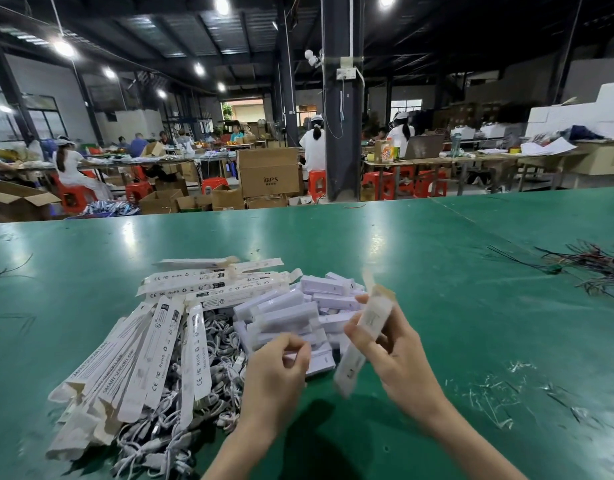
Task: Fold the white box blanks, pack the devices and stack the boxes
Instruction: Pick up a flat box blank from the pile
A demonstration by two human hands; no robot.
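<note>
My right hand grips a long white box, held tilted above the green table, its top flap open and its image blurred. My left hand is curled over the near edge of a heap of white devices; its fingers close on one of the devices, though the grip is partly hidden. Flat white box blanks with printed marks fan out at the left, and more blanks lie behind them. White coiled cables lie under and between the blanks.
A tangle of dark wires lies at the table's right edge. Scratches mark the table surface at the near right. Beyond the table stand cardboard cartons, red stools, a dark pillar and seated workers at other benches.
</note>
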